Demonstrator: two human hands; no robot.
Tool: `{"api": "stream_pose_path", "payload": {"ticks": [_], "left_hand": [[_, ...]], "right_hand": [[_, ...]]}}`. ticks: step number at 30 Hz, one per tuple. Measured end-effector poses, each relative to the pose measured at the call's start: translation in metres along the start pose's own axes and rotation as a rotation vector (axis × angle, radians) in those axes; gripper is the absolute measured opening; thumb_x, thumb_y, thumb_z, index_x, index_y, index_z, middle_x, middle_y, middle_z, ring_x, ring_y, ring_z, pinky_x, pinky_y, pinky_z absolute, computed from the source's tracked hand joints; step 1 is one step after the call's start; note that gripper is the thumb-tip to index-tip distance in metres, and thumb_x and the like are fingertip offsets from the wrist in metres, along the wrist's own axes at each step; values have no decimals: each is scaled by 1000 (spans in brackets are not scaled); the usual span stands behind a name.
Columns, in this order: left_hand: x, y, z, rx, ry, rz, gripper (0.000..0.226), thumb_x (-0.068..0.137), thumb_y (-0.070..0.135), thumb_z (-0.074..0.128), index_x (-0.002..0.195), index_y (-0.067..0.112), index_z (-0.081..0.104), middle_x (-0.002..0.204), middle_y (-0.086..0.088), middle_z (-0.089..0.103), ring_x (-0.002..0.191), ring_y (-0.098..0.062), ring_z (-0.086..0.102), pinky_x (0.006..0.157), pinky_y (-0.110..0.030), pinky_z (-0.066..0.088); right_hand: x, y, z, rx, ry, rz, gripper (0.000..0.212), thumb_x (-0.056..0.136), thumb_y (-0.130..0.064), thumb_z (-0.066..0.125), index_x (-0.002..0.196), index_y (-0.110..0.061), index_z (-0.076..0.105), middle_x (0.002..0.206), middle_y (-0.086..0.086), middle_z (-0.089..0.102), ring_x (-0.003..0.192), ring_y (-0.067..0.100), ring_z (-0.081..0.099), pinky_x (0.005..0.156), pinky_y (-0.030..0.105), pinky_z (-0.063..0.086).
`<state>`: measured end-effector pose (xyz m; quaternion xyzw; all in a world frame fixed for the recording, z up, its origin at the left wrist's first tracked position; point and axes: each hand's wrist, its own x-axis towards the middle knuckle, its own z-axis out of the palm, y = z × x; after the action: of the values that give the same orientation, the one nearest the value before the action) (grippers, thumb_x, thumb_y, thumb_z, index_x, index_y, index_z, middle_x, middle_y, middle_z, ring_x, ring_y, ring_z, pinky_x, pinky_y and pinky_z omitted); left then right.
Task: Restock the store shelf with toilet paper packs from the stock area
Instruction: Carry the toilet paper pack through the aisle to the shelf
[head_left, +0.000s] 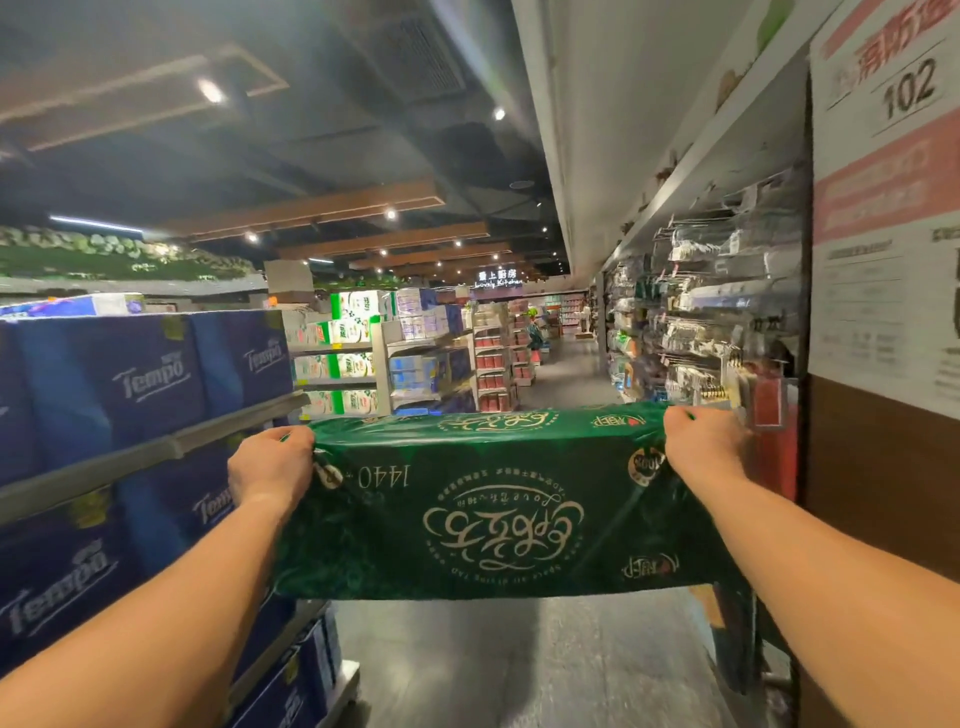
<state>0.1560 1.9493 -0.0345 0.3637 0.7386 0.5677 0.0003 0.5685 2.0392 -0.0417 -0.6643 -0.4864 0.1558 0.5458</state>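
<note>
While both hands, left hand (271, 462), right hand (705, 441), grip green pack (498, 514) ends, upside-down "1440", Tempo packs (150, 374) beside

Packaged goods (727, 291) hang on pegs along right wall. White notice (893, 208) w/ "102" on brown wall at far right. Grey aisle floor (545, 665); ceiling spotlights (210, 91) overhead.

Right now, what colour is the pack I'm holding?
Dark green pack with gold print, seen in the head view.

"Tempo" on blue packs (156, 374); "102" on wall notice (906, 93).
</note>
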Motion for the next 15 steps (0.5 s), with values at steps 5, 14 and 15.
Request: {"api": "stream_pose_path", "payload": {"ticks": [5, 14, 15], "left_hand": [[77, 4, 106, 35, 21, 3, 35, 92, 35, 56, 114, 19, 77, 122, -19, 70, 112, -42, 60, 94, -41, 47], [220, 19, 259, 32, 50, -1, 29, 82, 39, 49, 73, 20, 70, 82, -11, 69, 80, -33, 58, 70, -35, 39], [236, 16, 277, 30, 51, -2, 31, 80, 40, 48, 73, 20, 70, 80, -10, 69, 79, -33, 58, 69, -35, 40]], "right_hand": [[116, -4, 92, 12, -33, -52, 42, 91, -33, 49, 51, -21, 42, 66, 17, 53, 68, 33, 55, 64, 39, 43], [292, -22, 255, -96, -100, -176, 45, 101, -24, 41, 62, -8, 57, 67, 15, 56, 64, 28, 50, 57, 32, 34], [309, -21, 275, -106, -108, -184, 45, 102, -24, 40, 62, -7, 56, 66, 14, 54, 61, 26, 47, 54, 31, 30]]}}
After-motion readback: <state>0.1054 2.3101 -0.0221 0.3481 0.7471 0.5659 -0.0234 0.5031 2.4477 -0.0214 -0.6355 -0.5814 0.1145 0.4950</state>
